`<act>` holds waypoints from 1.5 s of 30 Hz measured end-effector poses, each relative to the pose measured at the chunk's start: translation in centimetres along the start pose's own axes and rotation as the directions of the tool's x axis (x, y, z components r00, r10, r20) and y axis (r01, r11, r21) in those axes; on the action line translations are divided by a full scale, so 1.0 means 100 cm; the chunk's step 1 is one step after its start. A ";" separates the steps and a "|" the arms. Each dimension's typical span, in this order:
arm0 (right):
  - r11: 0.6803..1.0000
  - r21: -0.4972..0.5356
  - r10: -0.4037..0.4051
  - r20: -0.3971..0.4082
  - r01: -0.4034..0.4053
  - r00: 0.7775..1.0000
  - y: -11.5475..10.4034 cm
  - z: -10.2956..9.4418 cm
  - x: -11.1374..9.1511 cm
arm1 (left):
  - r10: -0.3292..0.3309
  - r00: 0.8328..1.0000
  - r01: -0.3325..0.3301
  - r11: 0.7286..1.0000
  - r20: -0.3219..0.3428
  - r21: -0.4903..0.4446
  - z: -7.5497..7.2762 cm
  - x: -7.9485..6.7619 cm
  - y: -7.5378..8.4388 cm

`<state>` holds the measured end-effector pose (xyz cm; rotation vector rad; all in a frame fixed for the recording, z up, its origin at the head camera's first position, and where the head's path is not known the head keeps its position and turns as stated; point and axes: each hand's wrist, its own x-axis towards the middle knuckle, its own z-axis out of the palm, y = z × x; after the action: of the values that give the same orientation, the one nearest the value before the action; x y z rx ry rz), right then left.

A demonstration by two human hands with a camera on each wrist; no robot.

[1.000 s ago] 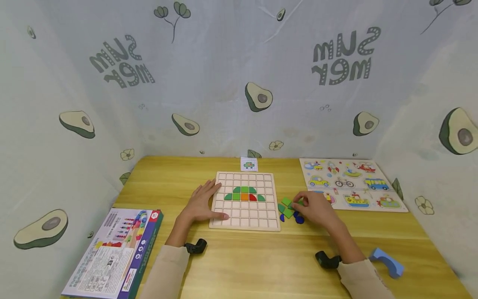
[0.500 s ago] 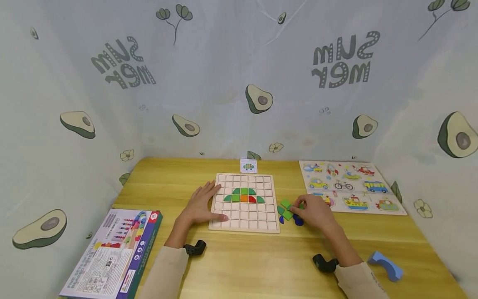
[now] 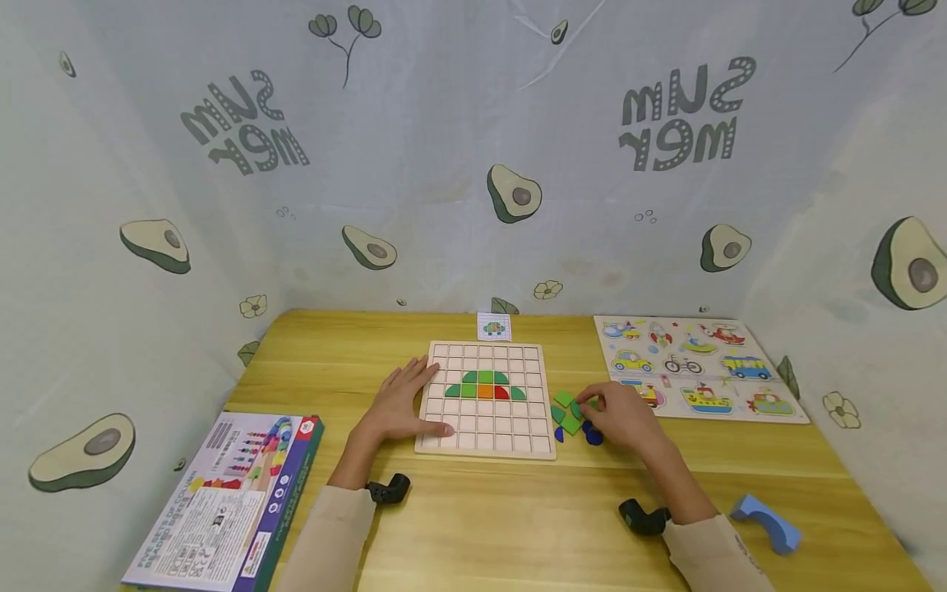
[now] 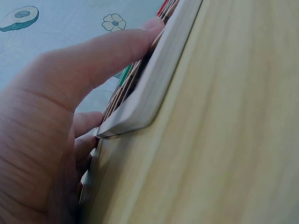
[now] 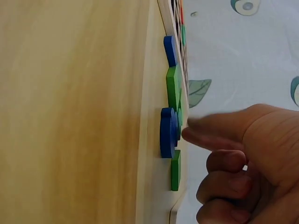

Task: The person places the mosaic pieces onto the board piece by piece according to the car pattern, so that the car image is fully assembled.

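A pale wooden grid board (image 3: pixel 484 444) lies on the table, with green, orange and red tiles (image 3: pixel 484 385) set in its middle cells. My left hand (image 3: pixel 398 403) rests at its left side, thumb on the board's face and the other fingers fairly straight along the edge. My right hand (image 3: pixel 621 413) is over a small pile right of the board, holding green squares (image 3: pixel 572 423), dark green pieces and blue round pieces (image 3: pixel 593 435). Index finger and thumb come together beside a dark green piece (image 3: pixel 576 409); whether they pinch it is unclear. In the right wrist view the fingertips (image 5: pixel 190 133) sit close by the pile.
A small pattern card (image 3: pixel 493 326) lies behind the board. At back right is a vehicle picture puzzle (image 3: pixel 684 362), partly behind the right hand. A toy box (image 3: pixel 222 501) lies at front left, and a blue arch block (image 3: pixel 767 523) near the right forearm.
The right hand stays at the pile, and a green square there has shifted slightly. The left hand keeps its place on the board.
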<state>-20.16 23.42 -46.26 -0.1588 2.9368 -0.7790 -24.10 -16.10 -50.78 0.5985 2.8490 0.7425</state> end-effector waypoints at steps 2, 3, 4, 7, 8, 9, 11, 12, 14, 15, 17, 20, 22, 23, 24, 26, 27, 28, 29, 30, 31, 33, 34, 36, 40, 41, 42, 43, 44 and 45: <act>1.000 -0.010 0.014 0.002 -0.014 1.000 -0.002 -0.001 0.000 | -0.003 1.000 0.003 1.000 0.000 -0.001 0.000 0.000 0.001; 1.000 -0.013 0.021 0.003 -0.020 1.000 -0.002 -0.001 -0.001 | -0.005 1.000 0.005 1.000 0.000 -0.002 0.000 0.000 0.001; 0.999 -0.015 0.028 0.006 -0.028 1.000 -0.003 -0.002 -0.001 | -0.007 1.000 0.007 1.000 0.000 -0.002 0.000 0.000 0.001; 0.999 -0.023 0.036 0.018 -0.036 0.999 -0.002 -0.003 -0.002 | -0.013 1.000 0.013 1.000 0.000 -0.003 -0.001 0.001 0.002; 0.999 -0.023 0.038 0.021 -0.038 0.999 -0.002 -0.003 -0.002 | -0.014 1.000 0.014 1.000 0.001 -0.002 -0.002 0.000 0.003; 0.999 -0.022 0.039 0.024 -0.038 0.999 -0.001 -0.004 -0.002 | -0.016 1.000 0.016 1.000 0.001 -0.003 -0.002 0.000 0.003; 0.999 -0.017 0.038 0.029 -0.037 0.999 0.000 -0.005 -0.003 | -0.020 1.000 0.020 1.000 0.005 -0.001 -0.002 -0.001 0.003; 0.999 -0.016 0.036 0.032 -0.036 0.999 0.000 -0.006 -0.004 | -0.020 1.000 0.020 1.000 0.007 0.001 -0.003 -0.001 0.004; 0.999 -0.013 0.030 0.035 -0.029 0.999 0.001 -0.007 -0.005 | -0.017 1.000 0.017 1.000 0.006 0.002 -0.003 -0.001 0.004; 1.000 -0.013 0.026 0.036 -0.026 0.999 0.002 -0.007 -0.005 | -0.014 1.000 0.014 1.000 0.005 0.000 -0.003 -0.001 0.004; 1.000 -0.016 0.019 0.037 -0.019 0.999 0.003 -0.008 -0.005 | -0.006 1.000 0.006 1.000 0.000 -0.008 -0.003 -0.002 0.005; 1.000 -0.024 0.017 0.030 -0.016 0.999 0.003 -0.006 -0.005 | 0.005 1.000 -0.005 1.000 -0.011 -0.023 -0.003 -0.003 0.005; 1.000 -0.026 0.017 0.026 -0.016 1.000 0.003 -0.005 -0.004 | 0.004 1.000 -0.005 1.000 -0.008 -0.022 -0.003 -0.003 0.005; 0.999 -0.031 0.014 0.025 -0.013 1.000 0.002 -0.005 -0.003 | 0.007 1.000 -0.007 1.000 -0.007 -0.020 -0.003 -0.003 0.005; 0.999 -0.035 0.011 0.024 -0.010 1.000 0.002 -0.004 -0.003 | 0.009 1.000 -0.009 1.000 -0.005 -0.020 -0.003 -0.004 0.005; 0.999 -0.041 0.002 0.028 0.000 1.000 0.001 -0.004 -0.002 | 0.012 1.000 -0.012 1.000 0.002 -0.021 -0.004 -0.004 0.006; 0.999 -0.044 -0.001 0.030 0.002 1.000 0.000 -0.004 -0.001 | 0.014 1.000 -0.014 1.000 0.006 -0.021 -0.004 -0.004 0.006; 0.999 -0.046 -0.003 0.033 0.005 0.999 0.000 -0.004 -0.001 | 0.015 1.000 -0.015 1.000 0.009 -0.022 -0.005 -0.005 0.006; 0.999 -0.047 -0.006 0.036 0.008 0.999 0.000 -0.004 -0.001 | 0.017 1.000 -0.017 1.000 0.009 -0.023 -0.005 -0.005 0.006; 0.999 -0.045 -0.004 0.039 0.006 0.999 -0.001 -0.004 0.000 | 0.015 1.000 -0.015 1.000 0.011 -0.022 -0.006 -0.005 0.007; 0.999 -0.043 -0.003 0.041 0.005 0.999 -0.001 -0.004 0.000 | 0.014 1.000 -0.014 1.000 0.012 -0.022 -0.006 -0.004 0.007; 0.999 -0.041 0.002 0.045 0.000 0.999 -0.001 -0.004 0.000 | 0.014 1.000 -0.014 1.000 0.008 -0.021 -0.006 -0.004 0.007; 0.999 -0.043 0.002 0.047 0.000 0.999 -0.001 -0.004 0.000 | 0.014 1.000 -0.014 1.000 0.006 -0.020 -0.006 -0.004 0.006; 0.999 -0.046 0.003 0.049 0.000 0.999 -0.001 -0.004 -0.001 | 0.012 1.000 -0.012 1.000 0.007 -0.016 -0.005 -0.003 0.005; 0.999 -0.046 -0.001 0.055 0.003 0.998 -0.001 -0.004 -0.001 | 0.011 1.000 -0.011 1.000 0.005 -0.011 -0.003 -0.002 0.004; 0.999 -0.047 0.000 0.056 0.003 0.998 -0.001 -0.004 -0.001 | 0.009 1.000 -0.009 1.000 0.006 -0.011 -0.004 -0.002 0.004; 0.999 -0.051 0.002 0.056 0.001 0.998 -0.001 -0.004 -0.001 | 0.008 1.000 -0.008 1.000 0.006 -0.011 -0.004 -0.002 0.004; 0.998 -0.058 0.003 0.053 0.000 0.999 -0.001 -0.004 -0.001 | 0.008 1.000 -0.008 1.000 0.005 -0.013 -0.004 -0.003 0.004; 0.998 -0.063 0.003 0.050 0.000 0.999 -0.001 -0.004 -0.001 | 0.007 1.000 -0.006 1.000 0.007 -0.011 -0.004 -0.003 0.004; 0.998 -0.070 0.003 0.047 0.001 0.999 -0.002 -0.004 -0.001 | 0.006 1.000 -0.005 1.000 0.008 -0.010 -0.004 -0.003 0.004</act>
<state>-20.08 23.47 -45.82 -0.1784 2.9208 -0.6640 -23.78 -16.07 -50.18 0.6068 2.8358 0.7528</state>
